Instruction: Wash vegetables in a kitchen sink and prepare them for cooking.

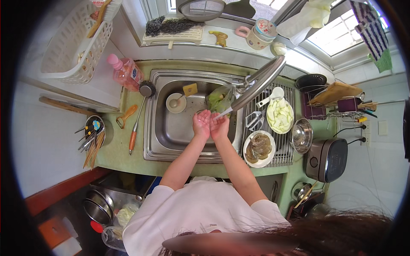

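Over the stainless steel sink, my left hand and my right hand are held palms up, side by side, with nothing solid in them. Water runs from the faucet onto the fingers of my right hand. Behind my hands, a plastic bag with green vegetables lies in the sink's back right part. A white bowl with a spoon in it stands in the sink at the left, with a yellow sponge beside it.
Right of the sink, a drying rack bears a plate of shrimp, a plate of sliced pale green vegetable and kitchen shears. Left are a pot brush, a peeler and a pink soap bottle. A rice cooker stands far right.
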A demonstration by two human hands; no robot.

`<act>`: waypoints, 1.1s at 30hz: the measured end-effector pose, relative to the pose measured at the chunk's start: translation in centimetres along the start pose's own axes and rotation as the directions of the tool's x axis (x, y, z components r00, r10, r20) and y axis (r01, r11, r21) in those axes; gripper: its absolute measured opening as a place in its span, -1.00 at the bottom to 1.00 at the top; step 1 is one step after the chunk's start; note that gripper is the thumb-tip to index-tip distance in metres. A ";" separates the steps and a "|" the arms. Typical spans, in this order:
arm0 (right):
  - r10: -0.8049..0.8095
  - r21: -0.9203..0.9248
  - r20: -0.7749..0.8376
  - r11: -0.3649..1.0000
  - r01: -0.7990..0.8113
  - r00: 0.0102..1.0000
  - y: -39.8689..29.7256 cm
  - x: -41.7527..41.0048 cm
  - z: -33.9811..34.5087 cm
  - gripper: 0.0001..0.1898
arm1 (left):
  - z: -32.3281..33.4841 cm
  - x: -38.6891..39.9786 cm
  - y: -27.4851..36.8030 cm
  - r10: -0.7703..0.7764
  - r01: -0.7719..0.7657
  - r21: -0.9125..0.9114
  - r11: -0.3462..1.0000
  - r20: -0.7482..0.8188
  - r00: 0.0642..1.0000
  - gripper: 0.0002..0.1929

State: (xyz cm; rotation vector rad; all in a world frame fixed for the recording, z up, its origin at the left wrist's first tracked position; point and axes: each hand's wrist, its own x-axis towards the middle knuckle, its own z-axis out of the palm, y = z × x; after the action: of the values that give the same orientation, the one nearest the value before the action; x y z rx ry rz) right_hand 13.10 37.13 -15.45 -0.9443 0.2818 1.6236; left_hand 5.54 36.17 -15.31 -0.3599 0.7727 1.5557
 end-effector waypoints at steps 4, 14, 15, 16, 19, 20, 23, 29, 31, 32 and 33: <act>0.004 0.000 0.071 1.000 -0.004 0.998 0.4 -0.5 0.5 -0.61 | -0.6 0.1 -0.5 0.042 -0.041 -0.041 0.998 0.020 0.999 -0.52; -0.051 -0.021 0.024 0.998 0.052 0.998 0.3 0.3 0.1 -0.63 | -1.5 1.3 -1.4 -0.021 0.040 -0.126 0.991 0.153 0.988 -0.51; -0.044 -0.042 0.030 0.998 0.045 0.999 0.3 0.2 0.2 -0.63 | -1.6 1.5 -1.4 -0.031 0.065 -0.164 0.984 0.206 0.978 -0.50; -0.036 -0.063 0.036 0.997 0.038 0.999 0.4 0.1 0.4 -0.64 | -1.8 1.7 -1.4 -0.038 0.092 -0.200 0.975 0.259 0.965 -0.50; -0.044 -0.030 0.022 0.999 0.044 0.999 0.4 0.5 0.2 -0.67 | -1.6 1.9 -1.5 -0.042 0.054 -0.117 0.992 0.106 0.993 -0.50; -0.046 -0.031 0.022 0.998 0.046 0.999 0.5 0.7 0.2 -0.67 | -1.5 1.9 -1.6 -0.043 0.056 -0.118 0.991 0.107 0.993 -0.50; -0.103 -0.108 0.040 0.988 0.106 0.994 1.2 1.2 -0.4 -0.69 | -1.7 1.3 -1.5 -0.018 0.026 -0.062 0.998 0.130 0.991 -0.47; -0.004 -0.232 -0.014 0.973 0.000 1.000 4.1 3.4 -0.6 -0.66 | -2.9 2.8 -0.2 -0.035 0.033 -0.076 0.997 -0.032 0.999 -0.48; -0.034 -0.482 -0.053 0.876 0.004 0.998 4.9 3.6 1.6 -0.62 | -2.7 3.5 1.1 -0.018 0.018 -0.067 0.998 -0.004 1.000 -0.47; 0.044 -0.365 -0.039 0.929 -0.056 0.998 5.0 4.0 2.9 -0.65 | -2.3 4.3 1.8 -0.014 0.013 -0.068 0.998 -0.001 1.000 -0.47; 0.051 -0.368 -0.037 0.928 -0.061 0.998 5.5 4.0 4.3 -0.65 | -1.5 5.0 2.9 0.042 -0.039 -0.074 0.996 0.039 0.998 -0.47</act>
State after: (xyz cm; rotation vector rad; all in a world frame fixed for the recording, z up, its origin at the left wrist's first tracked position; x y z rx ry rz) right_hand 6.35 41.16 -17.16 -1.2531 0.0172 1.7522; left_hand 1.63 38.99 -18.86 -0.3676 0.6967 1.6279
